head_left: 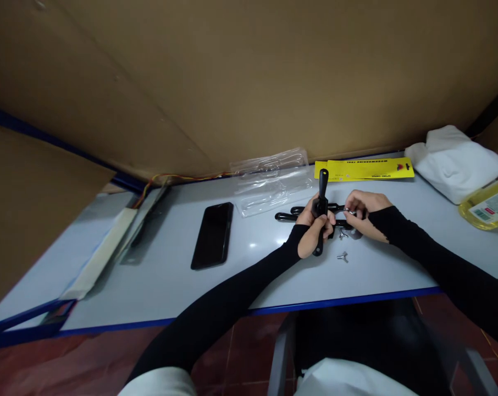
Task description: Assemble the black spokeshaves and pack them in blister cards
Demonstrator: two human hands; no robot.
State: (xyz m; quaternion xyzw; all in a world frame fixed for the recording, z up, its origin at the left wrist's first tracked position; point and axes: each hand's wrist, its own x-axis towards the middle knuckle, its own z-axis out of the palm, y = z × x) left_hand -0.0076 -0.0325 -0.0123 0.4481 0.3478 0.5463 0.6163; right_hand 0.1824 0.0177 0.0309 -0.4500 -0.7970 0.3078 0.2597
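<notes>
My left hand (315,225) is closed around a black spokeshave (324,184), whose handles stick out above and below the fingers. Just to the right, my right hand (366,209) is closed in a pinch on a small shiny metal piece (349,211), which looks like a wing screw but is partly covered by the fingers. Two more black spokeshaves (285,217) lie crosswise on the table behind my hands, partly hidden. A loose wing screw (343,257) lies in front of my hands, and another wing screw (343,234) rests closer to them.
A black phone (212,235) lies left on the table (158,297). Behind my hands are clear plastic blister packs (274,181) and yellow backing cards (368,169). At right stand a white cloth bundle (453,159) and a yellow liquid bottle (488,206). A board wall (249,82) closes the back.
</notes>
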